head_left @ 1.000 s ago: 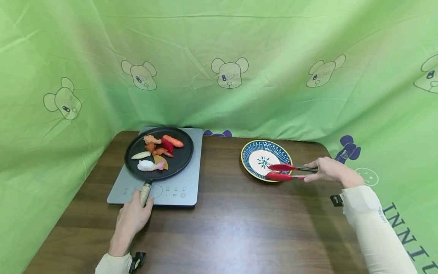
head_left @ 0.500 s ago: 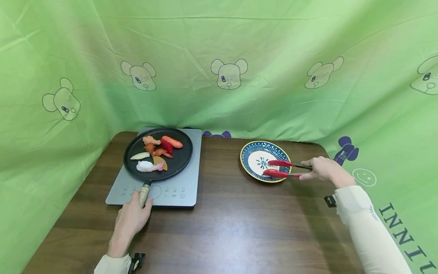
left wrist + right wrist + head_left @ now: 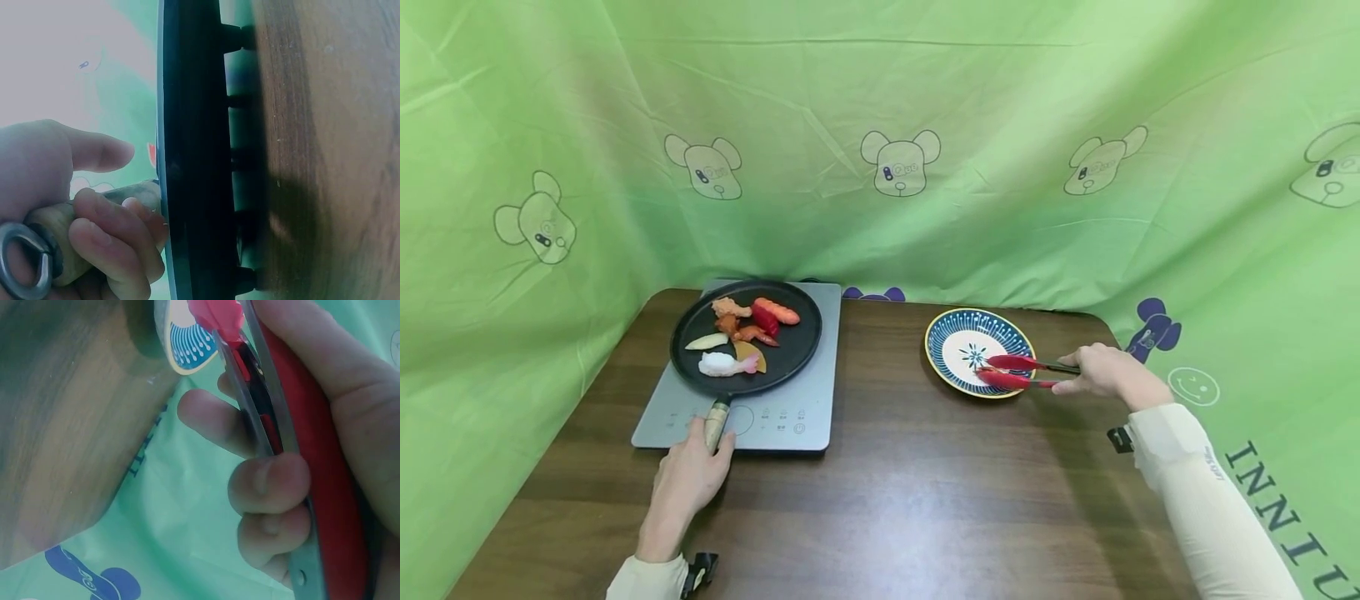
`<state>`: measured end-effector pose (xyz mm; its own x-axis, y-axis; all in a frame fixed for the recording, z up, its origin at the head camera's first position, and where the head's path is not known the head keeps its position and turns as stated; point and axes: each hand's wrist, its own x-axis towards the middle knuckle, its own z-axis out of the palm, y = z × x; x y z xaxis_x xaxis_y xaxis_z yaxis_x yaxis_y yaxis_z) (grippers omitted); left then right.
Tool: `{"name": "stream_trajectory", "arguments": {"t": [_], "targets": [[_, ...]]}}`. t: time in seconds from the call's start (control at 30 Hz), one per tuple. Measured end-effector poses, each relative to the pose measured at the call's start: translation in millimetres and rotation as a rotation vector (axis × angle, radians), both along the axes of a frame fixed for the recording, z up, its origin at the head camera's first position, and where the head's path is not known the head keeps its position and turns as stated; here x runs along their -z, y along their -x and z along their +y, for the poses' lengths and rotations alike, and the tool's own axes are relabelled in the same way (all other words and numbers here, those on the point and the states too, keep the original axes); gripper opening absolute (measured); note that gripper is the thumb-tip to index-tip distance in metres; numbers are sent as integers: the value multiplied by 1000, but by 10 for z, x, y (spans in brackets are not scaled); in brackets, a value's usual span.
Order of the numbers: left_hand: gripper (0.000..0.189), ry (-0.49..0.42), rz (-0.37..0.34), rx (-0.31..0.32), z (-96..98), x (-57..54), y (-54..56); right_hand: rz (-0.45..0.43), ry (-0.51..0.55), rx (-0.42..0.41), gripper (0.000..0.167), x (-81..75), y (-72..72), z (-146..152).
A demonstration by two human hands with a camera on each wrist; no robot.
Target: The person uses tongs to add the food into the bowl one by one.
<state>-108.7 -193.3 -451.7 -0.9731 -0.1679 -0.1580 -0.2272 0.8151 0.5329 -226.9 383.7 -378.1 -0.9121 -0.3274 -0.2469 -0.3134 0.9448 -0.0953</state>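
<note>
At the left, my left hand (image 3: 692,475) grips the wooden handle (image 3: 59,231) of a black frying pan (image 3: 790,358), fingers curled round it in the left wrist view. Several food pieces lie in the pan, among them a white shrimp piece with a pink tail (image 3: 722,364), a red-orange sausage-like piece (image 3: 777,311) and a pale crescent-shaped piece (image 3: 707,342). My right hand (image 3: 1105,372) holds red-tipped tongs (image 3: 1011,362), whose tips are apart over the right part of a blue-patterned plate (image 3: 942,342). No food shows between them; whether they touch the plate, I cannot tell.
Under the pan is a flat silver induction cooker (image 3: 820,400) with touch controls along its front. The wooden table (image 3: 880,500) bears everything. A green curtain (image 3: 820,167) with bear prints encloses the back and both sides.
My right hand and the tongs have shifted slightly left, the tips reaching a little further over the plate. My left hand keeps its grip on the pan handle. The food has not moved.
</note>
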Motion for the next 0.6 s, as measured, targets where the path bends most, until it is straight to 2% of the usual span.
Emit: {"name": "stream_trajectory", "arguments": {"t": [0.13,0.3,0.47,0.6], "targets": [[56,11,0,-3,6,4,5,33,-18,-15,67,38,-23,9],[57,12,9,2,2,-5,6,39,-26,-6,68,50,-33,-3],[56,7,-6,0,15,-3,-4,49,-10,23,68,83,-64,15],[57,12,-2,-3,16,2,-3,94,33,57,66,162,-109,39]]}}
